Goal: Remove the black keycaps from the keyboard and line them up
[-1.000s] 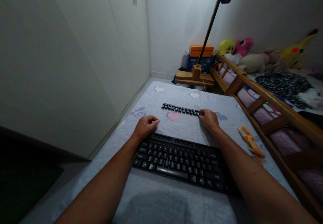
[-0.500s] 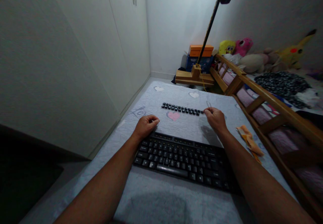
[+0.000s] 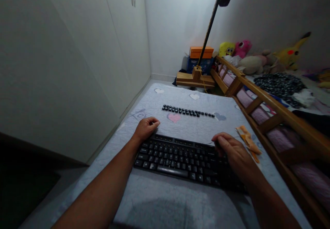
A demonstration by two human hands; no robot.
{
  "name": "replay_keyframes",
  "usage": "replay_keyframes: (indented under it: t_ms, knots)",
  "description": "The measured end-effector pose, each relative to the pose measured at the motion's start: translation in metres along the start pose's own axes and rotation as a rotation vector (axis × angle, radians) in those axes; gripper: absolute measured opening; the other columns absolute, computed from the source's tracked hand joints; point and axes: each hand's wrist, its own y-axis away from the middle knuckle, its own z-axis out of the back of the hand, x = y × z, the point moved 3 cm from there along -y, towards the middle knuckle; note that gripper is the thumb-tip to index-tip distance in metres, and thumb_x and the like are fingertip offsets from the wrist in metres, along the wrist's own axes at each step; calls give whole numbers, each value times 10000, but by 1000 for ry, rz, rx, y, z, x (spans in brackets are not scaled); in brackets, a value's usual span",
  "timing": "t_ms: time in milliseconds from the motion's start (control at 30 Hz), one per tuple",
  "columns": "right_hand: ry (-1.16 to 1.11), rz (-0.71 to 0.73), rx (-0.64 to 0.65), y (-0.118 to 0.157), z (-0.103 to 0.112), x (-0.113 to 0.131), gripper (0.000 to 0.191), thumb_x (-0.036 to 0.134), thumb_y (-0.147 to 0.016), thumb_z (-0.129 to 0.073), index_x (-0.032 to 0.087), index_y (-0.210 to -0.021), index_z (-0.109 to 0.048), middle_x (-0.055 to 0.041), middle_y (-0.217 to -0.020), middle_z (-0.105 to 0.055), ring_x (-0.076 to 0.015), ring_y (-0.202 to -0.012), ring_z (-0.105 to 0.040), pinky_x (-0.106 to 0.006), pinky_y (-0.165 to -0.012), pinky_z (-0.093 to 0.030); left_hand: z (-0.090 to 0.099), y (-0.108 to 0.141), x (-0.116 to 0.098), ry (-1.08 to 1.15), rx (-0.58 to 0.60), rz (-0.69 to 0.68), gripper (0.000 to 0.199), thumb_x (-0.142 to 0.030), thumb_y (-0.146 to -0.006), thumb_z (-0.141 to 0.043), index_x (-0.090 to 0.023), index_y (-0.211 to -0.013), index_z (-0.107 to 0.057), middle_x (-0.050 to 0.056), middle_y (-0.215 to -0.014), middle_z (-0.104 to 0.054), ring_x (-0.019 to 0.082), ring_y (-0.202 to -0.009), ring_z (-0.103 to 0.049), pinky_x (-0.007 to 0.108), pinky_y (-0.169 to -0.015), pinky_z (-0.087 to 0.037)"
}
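A black keyboard (image 3: 172,172) lies on the pale quilted cover, with its right end partly behind my right hand and forearm. At its far left corner rests my left hand (image 3: 146,128), fingers curled in and nothing visible in them. My right hand (image 3: 229,148) is closed above the keyboard's right part. A thin wire keycap puller (image 3: 207,143) shows faintly at its fingertips; most of it is hidden. Beyond the keyboard, several loose black keycaps (image 3: 180,110) stand in rows, with a single row reaching toward the right.
An orange cloth item (image 3: 249,141) lies right of my right hand. A wooden bed rail (image 3: 273,100) runs along the right side, with plush toys (image 3: 242,48) behind it. A wooden stand (image 3: 196,77) with a black pole is at the far end; a white wardrobe (image 3: 85,50) is left.
My right hand has moved back from the right end of the keycap row to above the keyboard's right part. More keycaps now show in that row. My left hand stays in place.
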Motion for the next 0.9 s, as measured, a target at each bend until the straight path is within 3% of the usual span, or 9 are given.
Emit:
replay_keyframes:
  t_ms: [133,300,533,900]
  knots:
    - [109,43,-26,17,-15,-6,228,435,-851,-515,233,-872,-618,14,-705,-621,-144,-565,-551,-257,-545,-426,0,0,1,0,3,-6,292,-419,-750,-598,-146,-746,-702,34,-711,-667,164,-672,-587,263,-635,-447]
    - [158,98,-54,19,-31,-11,166,377,-847,-529,229,-862,-601,28,-678,-624,-107,-422,-452,-256,-478,-384,0,-1,2,14,10,-1,302,-426,-749,-603,-140,-761,-701,34,-709,-666,166,-672,-589,264,-633,-452]
    - [196,177,-54,21,-39,-15,101,316,-847,-531,231,-841,-584,10,-713,-633,-159,-616,-587,-268,-600,-443,0,-1,3,-4,17,1,282,-416,-753,-608,-150,-757,-699,28,-718,-673,164,-681,-598,260,-645,-446]
    - [228,227,-4,20,-48,-18,83,246,-852,-482,225,-819,-556,-6,-762,-623,-172,-722,-593,-283,-697,-453,-1,-2,2,-20,16,3,284,-413,-754,-603,-147,-757,-700,34,-720,-677,163,-678,-600,265,-647,-450]
